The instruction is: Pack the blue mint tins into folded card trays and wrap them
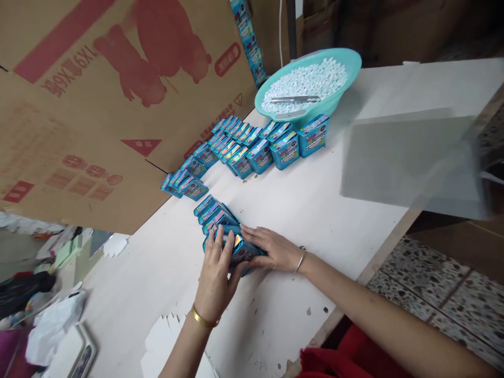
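Small blue candy boxes stand in a short row at the middle of the table. My left hand curls over the nearest end of this row, its fingers bent across the box tops. From the other side my right hand presses against the same candy boxes, thumb toward me and fingers along the far face. Between my two hands the nearest candy box is partly covered by fingers. A gold bangle circles my left wrist, and a thin silver one my right.
Farther back stand more blue candy boxes in rows. Behind them a turquoise basin holds white candies with a metal tool on top. A large cardboard box borders the left. A translucent sheet lies right; white cardboard pieces lie near.
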Available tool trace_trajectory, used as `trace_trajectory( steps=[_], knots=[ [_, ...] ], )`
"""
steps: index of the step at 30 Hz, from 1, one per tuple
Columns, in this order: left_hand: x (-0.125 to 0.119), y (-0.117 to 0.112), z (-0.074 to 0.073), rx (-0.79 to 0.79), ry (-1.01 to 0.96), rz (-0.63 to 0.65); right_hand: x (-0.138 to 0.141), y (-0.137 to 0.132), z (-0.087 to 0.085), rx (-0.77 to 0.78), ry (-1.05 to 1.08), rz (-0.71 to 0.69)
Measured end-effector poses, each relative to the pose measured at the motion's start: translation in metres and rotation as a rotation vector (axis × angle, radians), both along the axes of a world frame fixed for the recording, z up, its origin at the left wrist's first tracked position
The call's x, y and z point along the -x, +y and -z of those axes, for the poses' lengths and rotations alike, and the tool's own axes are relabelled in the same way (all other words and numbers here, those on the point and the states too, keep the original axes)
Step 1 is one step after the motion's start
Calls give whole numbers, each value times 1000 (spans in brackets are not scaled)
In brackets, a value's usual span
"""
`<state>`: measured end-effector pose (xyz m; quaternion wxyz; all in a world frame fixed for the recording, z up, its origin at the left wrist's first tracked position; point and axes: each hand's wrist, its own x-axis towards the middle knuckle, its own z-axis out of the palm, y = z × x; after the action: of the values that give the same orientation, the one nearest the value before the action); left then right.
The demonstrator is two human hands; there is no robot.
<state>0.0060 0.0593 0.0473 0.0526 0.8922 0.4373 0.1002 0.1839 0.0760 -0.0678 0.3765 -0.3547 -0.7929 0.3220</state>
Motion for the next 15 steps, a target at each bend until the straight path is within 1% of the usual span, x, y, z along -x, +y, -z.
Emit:
trace_trajectory(
  steps=[2,5,8,10,11,13,15],
  knots=[
    [0,1,-1,1,-34,33,0,-1,-1,-1,-3,21],
    [-1,-4,-1,-64,-69,-10,-1,-2,-3,-20,-12,28],
    [0,-18,-1,-146,-90,-24,0,-4,-5,-28,-44,28],
    [6,-30,-3,-153,-177,-37,0,-5,-6,-31,-67,38],
    [10,-36,-4,-143,-240,-76,0,-5,-6,-34,-70,42],
    [24,-50,-6,-96,-357,-202,0,-6,-6,-48,-64,43],
    [40,-63,-6,-24,-418,-321,0,-5,-5,-63,-47,50]
  ],
)
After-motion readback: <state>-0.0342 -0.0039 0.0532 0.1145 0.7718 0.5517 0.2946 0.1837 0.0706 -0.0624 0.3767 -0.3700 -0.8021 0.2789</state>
